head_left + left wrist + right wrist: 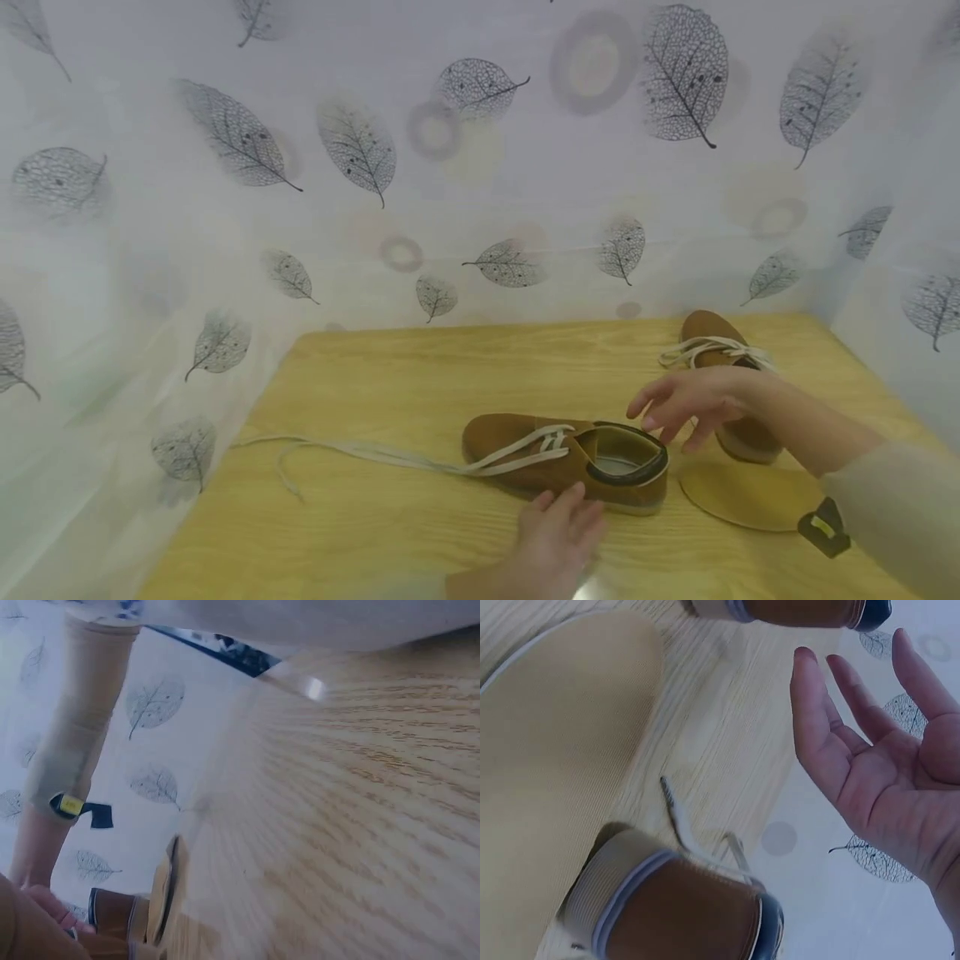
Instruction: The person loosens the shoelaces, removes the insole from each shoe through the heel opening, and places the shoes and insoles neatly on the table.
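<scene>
A brown shoe (525, 483) lies in the middle of the table, toe to the left, with its pale lace (375, 454) trailing across the wood. My left hand (551, 542) is at the shoe's near side, fingers loosely extended; whether the fingertips touch it I cannot tell. Just by the heel opening hovers my right hand (697, 400), its fingers spread and holding nothing, as the right wrist view also shows. Behind that hand stands a second brown shoe (750, 437), laces tied loosely over it. A tan insole (738, 497) lies flat right of the first shoe's heel.
The wooden table (360, 375) carries these things. A white leaf-printed sheet (510, 200) hangs around its back and sides. A dark strap piece with a yellow mark (825, 527) hangs from my right sleeve, in front of the insole.
</scene>
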Motion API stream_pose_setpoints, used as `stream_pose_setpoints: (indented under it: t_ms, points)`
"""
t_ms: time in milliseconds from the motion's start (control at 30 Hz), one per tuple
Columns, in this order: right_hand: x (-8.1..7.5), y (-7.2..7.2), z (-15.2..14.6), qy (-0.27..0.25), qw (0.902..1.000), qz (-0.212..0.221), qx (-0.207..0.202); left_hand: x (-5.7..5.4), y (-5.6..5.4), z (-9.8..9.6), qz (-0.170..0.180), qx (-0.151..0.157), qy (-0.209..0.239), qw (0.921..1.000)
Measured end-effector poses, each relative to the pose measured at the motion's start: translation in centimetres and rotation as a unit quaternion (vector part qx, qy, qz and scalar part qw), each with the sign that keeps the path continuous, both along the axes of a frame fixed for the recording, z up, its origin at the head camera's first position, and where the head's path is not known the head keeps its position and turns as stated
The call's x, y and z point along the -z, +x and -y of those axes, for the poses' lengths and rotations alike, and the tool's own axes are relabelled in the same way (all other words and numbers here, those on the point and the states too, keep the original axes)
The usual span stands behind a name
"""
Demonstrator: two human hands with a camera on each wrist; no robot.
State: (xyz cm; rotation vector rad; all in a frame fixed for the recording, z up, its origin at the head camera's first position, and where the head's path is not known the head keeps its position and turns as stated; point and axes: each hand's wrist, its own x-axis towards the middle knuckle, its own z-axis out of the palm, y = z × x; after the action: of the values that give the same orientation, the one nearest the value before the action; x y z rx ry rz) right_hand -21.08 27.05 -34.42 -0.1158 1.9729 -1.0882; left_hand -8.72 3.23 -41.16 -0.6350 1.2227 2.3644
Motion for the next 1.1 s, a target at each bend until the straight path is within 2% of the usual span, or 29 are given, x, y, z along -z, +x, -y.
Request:
stream_pose_setpoints:
  t_ms: [133, 333, 433, 567, 867, 967, 1100]
  points:
    - [0.2, -0.2, 1.3, -0.006, 0.9998, -0.001, -0.017, 0.3, 0.1, -1.5, -0.002, -0.046, -0.020, 0.9987]
    - [0.8, 0.6, 2.7, -0.007, 0.9994, -0.025, -0.022, 0.2, -0.1, -2.3, 0.009, -0.057, -0.054, 0.9969]
    - [1.0, 0.8, 3.2, -0.016, 0.9995, -0.025, -0.010, 0.2, -0.3, -2.3, 0.013, -0.060, -0.091, 0.9940]
    - [1.3, 0.7, 4.0, -0.024, 0.9992, -0.031, -0.009, 0.1, -0.7, -1.9, 0.010, -0.060, -0.110, 0.9921]
    - [1.8, 0.2, 6.1, -0.045, 0.9985, -0.032, 0.000, 0.2, -1.8, -0.1, -0.013, -0.037, -0.084, 0.9957]
    - [1.8, 0.0, 6.9, -0.049, 0.9984, -0.026, 0.010, -0.1, -2.1, 0.7, -0.011, -0.038, -0.082, 0.9959]
    - [1.8, -0.5, 8.0, -0.051, 0.9983, -0.027, 0.015, -0.4, -2.9, 1.8, -0.006, -0.049, -0.053, 0.9974]
